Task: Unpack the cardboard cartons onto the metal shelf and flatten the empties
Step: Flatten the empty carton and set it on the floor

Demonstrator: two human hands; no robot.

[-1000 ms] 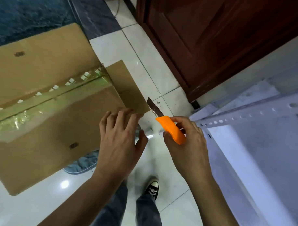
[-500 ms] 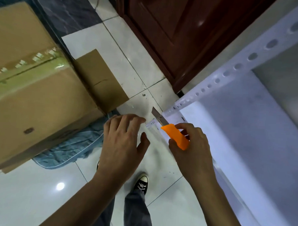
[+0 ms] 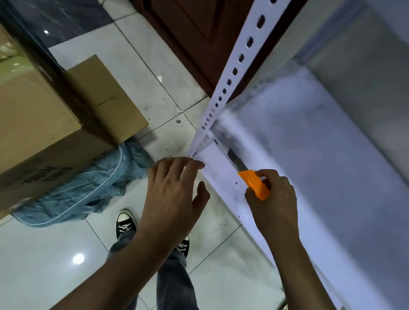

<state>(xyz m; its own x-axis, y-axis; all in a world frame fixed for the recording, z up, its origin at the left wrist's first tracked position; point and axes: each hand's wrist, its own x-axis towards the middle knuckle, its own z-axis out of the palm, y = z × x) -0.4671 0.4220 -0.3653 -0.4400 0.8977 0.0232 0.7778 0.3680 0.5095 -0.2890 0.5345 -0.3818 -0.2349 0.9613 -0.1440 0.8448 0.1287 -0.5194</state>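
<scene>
A large brown cardboard carton (image 3: 35, 130) stands on the floor at the left, with one end flap (image 3: 103, 98) folded out. The white metal shelf (image 3: 314, 163) fills the right side, its perforated upright (image 3: 234, 72) running up the middle. My right hand (image 3: 273, 203) grips an orange utility knife (image 3: 253, 184) with the blade out, held over the front edge of the shelf board. My left hand (image 3: 172, 195) hovers with spread fingers beside the shelf corner, holding nothing and apart from the carton.
A blue cloth (image 3: 81, 192) lies on the white floor tiles under the carton's near corner. A dark wooden door (image 3: 198, 36) stands behind the shelf upright. My feet in black sneakers (image 3: 125, 222) are below my hands.
My view and both hands have swung right, away from the carton towards the shelf. My left hand has left the carton flap. The knife now sits over the shelf board.
</scene>
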